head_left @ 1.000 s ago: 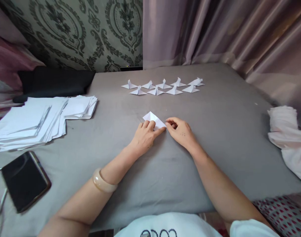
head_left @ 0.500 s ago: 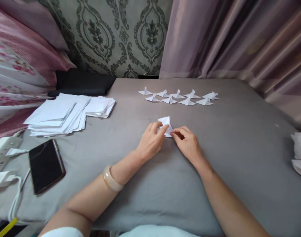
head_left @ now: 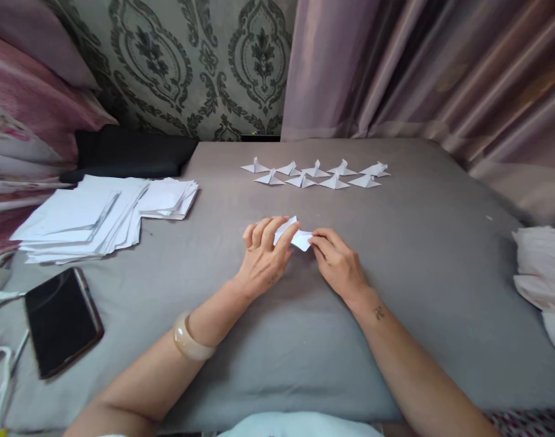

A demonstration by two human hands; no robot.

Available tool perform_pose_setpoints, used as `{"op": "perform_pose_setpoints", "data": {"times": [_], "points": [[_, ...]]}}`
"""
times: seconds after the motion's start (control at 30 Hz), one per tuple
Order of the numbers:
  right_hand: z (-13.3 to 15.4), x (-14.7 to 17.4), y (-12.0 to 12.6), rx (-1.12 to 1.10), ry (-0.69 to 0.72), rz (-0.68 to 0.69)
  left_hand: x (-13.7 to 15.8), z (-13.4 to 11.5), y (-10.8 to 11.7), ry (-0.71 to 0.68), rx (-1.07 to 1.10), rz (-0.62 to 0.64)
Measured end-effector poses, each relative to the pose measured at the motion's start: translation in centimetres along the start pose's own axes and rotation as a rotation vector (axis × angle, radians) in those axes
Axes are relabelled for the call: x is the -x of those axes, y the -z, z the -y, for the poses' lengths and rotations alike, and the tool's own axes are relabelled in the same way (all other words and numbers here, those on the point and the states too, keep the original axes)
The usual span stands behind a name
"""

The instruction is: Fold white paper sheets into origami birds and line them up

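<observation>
A small piece of white folded paper (head_left: 302,240) is between my two hands, over the grey cloth. My right hand (head_left: 339,262) pinches its right corner between thumb and fingertips. At the other side, my left hand (head_left: 265,254) is curled about the paper's left part, the index finger bent across its front; the thumb's contact is partly hidden. Beyond the hands, several white folded paper birds (head_left: 336,181) stand in two rows.
Stacks of white paper sheets (head_left: 72,209) lie at the left. Nearer are a dark phone (head_left: 63,321) and white cables (head_left: 2,376). A black folded item (head_left: 136,155) rests at the back left, and crumpled pale cloth (head_left: 544,267) at the right edge. Curtains (head_left: 332,73) hang behind.
The paper has been turned and tilted up between my hands, and its outline now looks wider. My right hand has rolled palm-down. The whole view has shifted a little to the right.
</observation>
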State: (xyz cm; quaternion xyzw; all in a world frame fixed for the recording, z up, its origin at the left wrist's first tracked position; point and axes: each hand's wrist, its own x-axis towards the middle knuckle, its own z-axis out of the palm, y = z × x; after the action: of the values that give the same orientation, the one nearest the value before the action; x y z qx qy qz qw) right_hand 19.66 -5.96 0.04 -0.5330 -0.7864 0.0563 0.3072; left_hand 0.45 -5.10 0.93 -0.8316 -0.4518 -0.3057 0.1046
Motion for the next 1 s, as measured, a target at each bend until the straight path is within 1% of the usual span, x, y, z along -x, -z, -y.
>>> {"op": "perform_pose_setpoints", "data": {"times": [0.13, 0.2, 0.27, 0.47, 0.57, 0.7, 0.8, 0.9, 1.0], "points": [[-0.1, 0.0, 0.3, 0.067, -0.005, 0.095, 0.0, 0.5, -0.1, -0.153, 0.025, 0.162], [-0.1, 0.0, 0.4, 0.087, -0.021, 0.131, 0.1, 0.7, -0.2, -0.189, 0.042, 0.222], [-0.1, -0.1, 0.5, 0.078, -0.054, 0.155, 0.1, 0.8, -0.3, -0.185, 0.059, 0.249], [-0.4, -0.2, 1.1, 0.002, -0.179, 0.216, 0.1, 0.5, -0.4, -0.168, 0.119, 0.257], [-0.5, -0.4, 1.1, -0.045, -0.213, 0.215, 0.1, 0.3, -0.5, -0.107, 0.139, 0.270], [-0.6, -0.6, 0.8, -0.100, -0.279, 0.198, 0.0, 0.0, -0.7, 0.078, 0.170, 0.253], [-0.4, -0.7, 0.4, -0.096, -0.309, 0.175, -0.2, -0.2, -1.1, 0.175, 0.174, 0.247], [-0.1, -0.8, 0.2, -0.048, -0.310, 0.170, -0.4, -0.3, -1.5, 0.232, 0.174, 0.258], [-0.1, -0.9, -0.1, 0.013, -0.295, 0.174, -0.6, -0.3, -1.8, 0.262, 0.172, 0.282]]}}
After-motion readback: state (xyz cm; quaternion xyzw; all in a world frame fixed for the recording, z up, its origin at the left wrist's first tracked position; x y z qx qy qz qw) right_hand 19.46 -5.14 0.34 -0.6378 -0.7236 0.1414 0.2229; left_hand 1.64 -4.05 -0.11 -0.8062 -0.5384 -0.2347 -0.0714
